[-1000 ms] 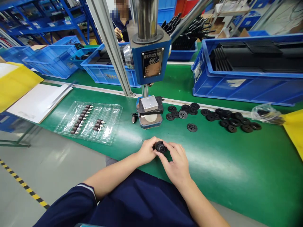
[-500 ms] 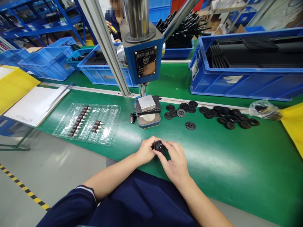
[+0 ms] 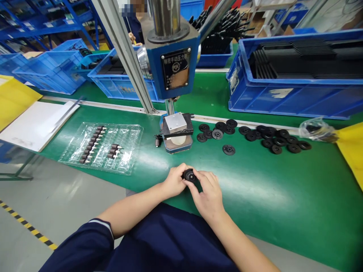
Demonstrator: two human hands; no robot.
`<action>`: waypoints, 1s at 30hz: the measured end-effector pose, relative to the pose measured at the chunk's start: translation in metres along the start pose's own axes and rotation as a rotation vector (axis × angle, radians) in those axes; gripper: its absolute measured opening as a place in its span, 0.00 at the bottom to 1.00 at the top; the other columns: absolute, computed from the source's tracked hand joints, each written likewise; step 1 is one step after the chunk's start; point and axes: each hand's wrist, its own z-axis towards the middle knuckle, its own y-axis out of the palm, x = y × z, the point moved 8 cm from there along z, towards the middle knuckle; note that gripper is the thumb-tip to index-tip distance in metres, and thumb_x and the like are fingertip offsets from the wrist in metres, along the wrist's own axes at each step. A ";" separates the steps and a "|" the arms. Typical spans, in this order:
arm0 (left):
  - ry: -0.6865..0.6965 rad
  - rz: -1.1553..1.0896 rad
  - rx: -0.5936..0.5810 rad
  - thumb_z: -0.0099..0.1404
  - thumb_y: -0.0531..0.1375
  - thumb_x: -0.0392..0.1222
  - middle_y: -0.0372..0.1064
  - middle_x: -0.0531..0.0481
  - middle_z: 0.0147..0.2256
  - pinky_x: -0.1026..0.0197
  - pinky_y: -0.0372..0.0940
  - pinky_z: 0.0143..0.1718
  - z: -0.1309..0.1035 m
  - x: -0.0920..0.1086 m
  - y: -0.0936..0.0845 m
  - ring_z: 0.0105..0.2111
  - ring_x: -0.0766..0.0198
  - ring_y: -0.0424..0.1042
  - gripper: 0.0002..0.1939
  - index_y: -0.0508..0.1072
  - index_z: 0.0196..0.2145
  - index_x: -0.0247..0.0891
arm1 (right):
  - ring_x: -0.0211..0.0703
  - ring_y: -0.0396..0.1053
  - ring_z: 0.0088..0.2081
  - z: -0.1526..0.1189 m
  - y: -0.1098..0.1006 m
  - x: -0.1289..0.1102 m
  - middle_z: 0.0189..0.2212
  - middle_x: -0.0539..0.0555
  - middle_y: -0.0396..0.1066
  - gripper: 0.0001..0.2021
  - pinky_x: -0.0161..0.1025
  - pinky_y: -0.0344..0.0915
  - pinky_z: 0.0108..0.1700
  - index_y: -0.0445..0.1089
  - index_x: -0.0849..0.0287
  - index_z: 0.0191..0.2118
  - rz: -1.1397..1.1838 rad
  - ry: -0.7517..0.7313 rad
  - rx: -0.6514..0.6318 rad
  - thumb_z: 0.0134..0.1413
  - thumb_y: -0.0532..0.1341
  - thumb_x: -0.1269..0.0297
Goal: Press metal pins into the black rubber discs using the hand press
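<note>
A workshop is shown, with a green tabletop [image 3: 283,181] spread in front of the person and a blue bin [image 3: 283,96] of flat black pieces set at its far right; low over the near edge, a black round part [image 3: 190,175] is held between both hands, the left hand [image 3: 175,183] being clamped on its left side and the right hand [image 3: 209,190] being pinched, thumb and fingertips, on its right side; neither hand can be called nearer, since the part is touched by both; its stepped round face is turned up toward the head camera, so its axis is aimed roughly that way, while its depth is hidden by the fingers; just beyond the hands, almost straight ahead, the base [image 3: 178,147] of a hand press [image 3: 176,71] is found; a lone disc [image 3: 228,149] is placed forward and to the right; a clear tray [image 3: 136,145] is laid to the left; compared with half a second ago, the grip is little changed, but the yellow object by the co-worker's hand [image 3: 132,37] can no longer be made out.
</note>
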 end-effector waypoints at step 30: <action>-0.172 -0.103 0.048 0.56 0.63 0.35 0.70 0.54 0.29 0.65 0.64 0.32 0.000 -0.018 0.005 0.29 0.68 0.69 0.10 0.66 0.35 0.37 | 0.42 0.66 0.39 0.004 -0.006 0.021 0.38 0.55 0.70 0.19 0.44 0.66 0.45 0.68 0.60 0.52 0.124 0.071 -0.002 0.57 0.63 0.57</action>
